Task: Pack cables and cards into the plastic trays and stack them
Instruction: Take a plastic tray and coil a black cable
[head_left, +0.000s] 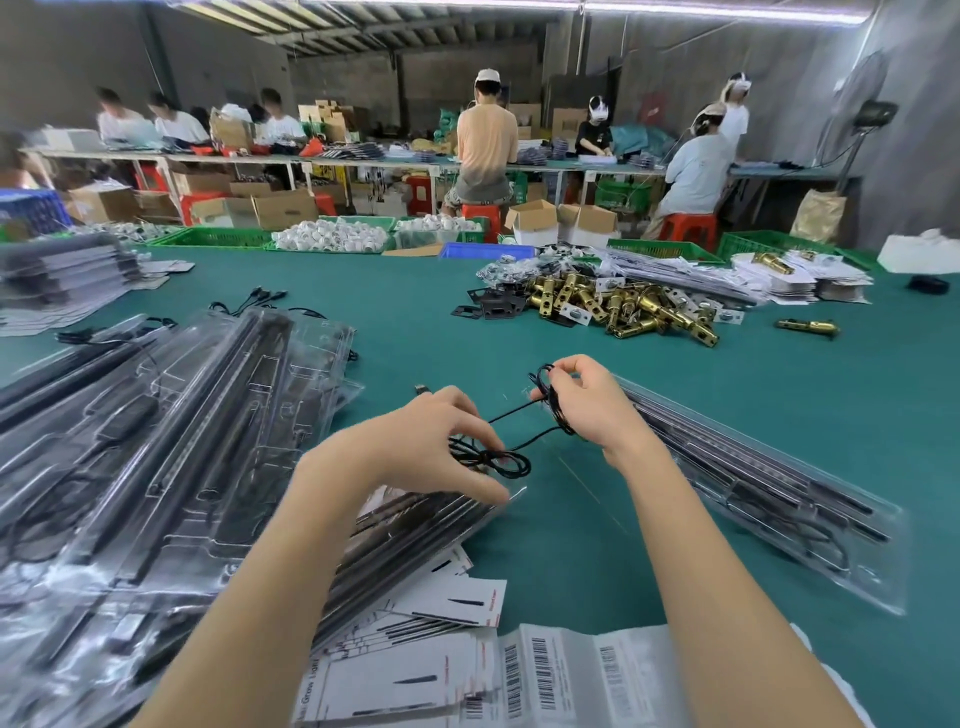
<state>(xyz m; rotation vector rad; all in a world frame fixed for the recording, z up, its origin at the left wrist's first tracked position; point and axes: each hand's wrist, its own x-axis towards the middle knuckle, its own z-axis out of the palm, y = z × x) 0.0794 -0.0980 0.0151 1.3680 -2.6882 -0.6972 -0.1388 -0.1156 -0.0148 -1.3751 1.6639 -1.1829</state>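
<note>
White printed cards (457, 670) w/ barcodes lie fanned nearest, at bottom edge; paper, flat, glossy-looking. Just beyond, clear plastic tray (415, 525) under left hand, dark rods inside. Left hand (431, 441) curled, pinching coiled loops of thin black cable (498, 457) right above tray's end. Right hand (587, 400) clenched round other end of same cable, loops wound at fingers; short span runs between hands, slack-ish. Cable likely light, limp, springy: will uncoil if let go, so best hold at the bundled loops, not the free run. Trays thin, see-through, moulded w/ ribs; prob. flex and slide on each other. Big heap of filled trays (156, 441) at left, another tray stack (753, 478) at right. Green table cover (389, 312) matte. Farther off: brass latch parts (623, 306) in pile.
</note>
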